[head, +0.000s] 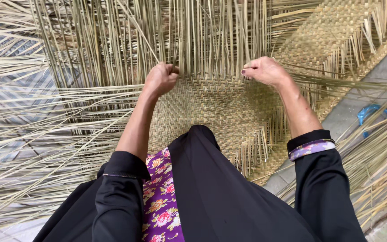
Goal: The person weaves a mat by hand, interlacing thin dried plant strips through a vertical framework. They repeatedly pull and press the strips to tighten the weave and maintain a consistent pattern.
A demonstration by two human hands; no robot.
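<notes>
A half-woven straw mat lies flat in front of me, its tight checker weave ending in a fringe of long loose reed strips that run away from me. My left hand is closed on a few of those strips right at the weave's far edge. My right hand rests at the same edge further right, fingers curled down onto the strips there. Both arms wear black sleeves; the right cuff shows a purple floral band.
A second woven section lies at the upper right with its own fringe. Loose reeds fan across the floor at left and at right. A blue object sits on the grey floor at right. My black and floral clothing fills the bottom.
</notes>
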